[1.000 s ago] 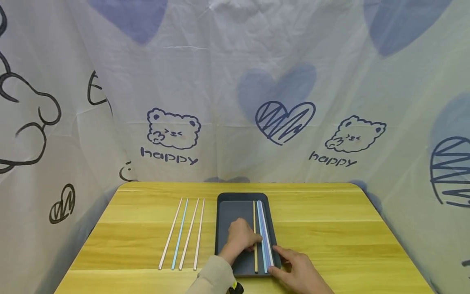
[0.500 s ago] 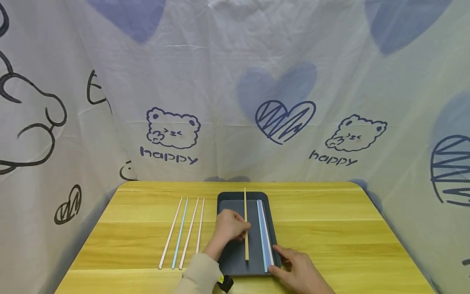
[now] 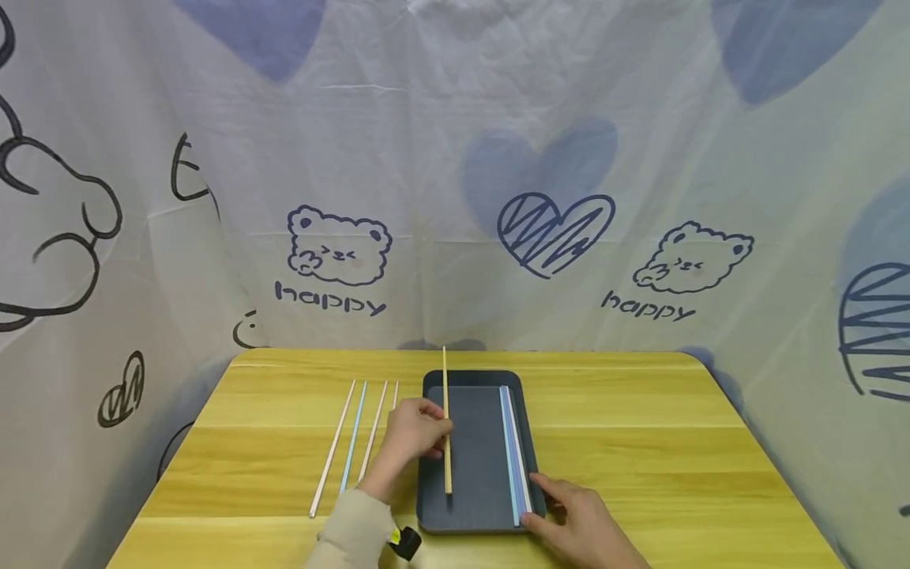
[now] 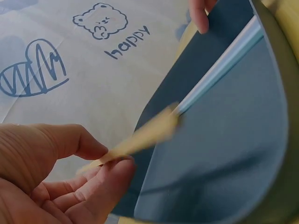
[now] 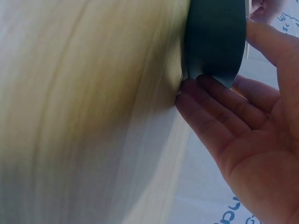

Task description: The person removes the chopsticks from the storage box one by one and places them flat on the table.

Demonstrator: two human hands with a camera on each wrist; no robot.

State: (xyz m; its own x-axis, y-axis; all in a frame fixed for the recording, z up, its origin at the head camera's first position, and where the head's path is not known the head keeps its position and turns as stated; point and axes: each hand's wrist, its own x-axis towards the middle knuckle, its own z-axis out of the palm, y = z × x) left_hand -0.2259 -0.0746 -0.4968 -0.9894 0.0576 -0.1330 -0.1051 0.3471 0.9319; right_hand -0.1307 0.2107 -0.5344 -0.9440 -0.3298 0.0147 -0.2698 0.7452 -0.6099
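Observation:
My left hand (image 3: 415, 431) pinches a yellow chopstick (image 3: 447, 466) between thumb and fingers, raised over the left side of a dark grey tray (image 3: 472, 518). In the left wrist view the chopstick (image 4: 154, 133) is blurred, its thicker end pointing away from the hand (image 4: 70, 172). My right hand (image 3: 579, 518) holds the tray's right wall near the front corner. The right wrist view has its thumb on the rim and the fingers (image 5: 219, 109) against the outside. Along the tray's right side lie several chopsticks (image 3: 513, 458), light blue, purplish blue and white, close together.
On the wooden table (image 3: 640, 427), left of the tray, pale pink chopsticks (image 3: 332, 446) and a light blue one (image 3: 353, 435) lie spaced apart. My left forearm and hand partly cover some. A printed cloth (image 3: 441, 158) hangs behind the table.
My left hand has lifted the yellow chopstick from beside the others in the tray and carried it left, to above the tray's left side. My right hand stays at the tray's edge.

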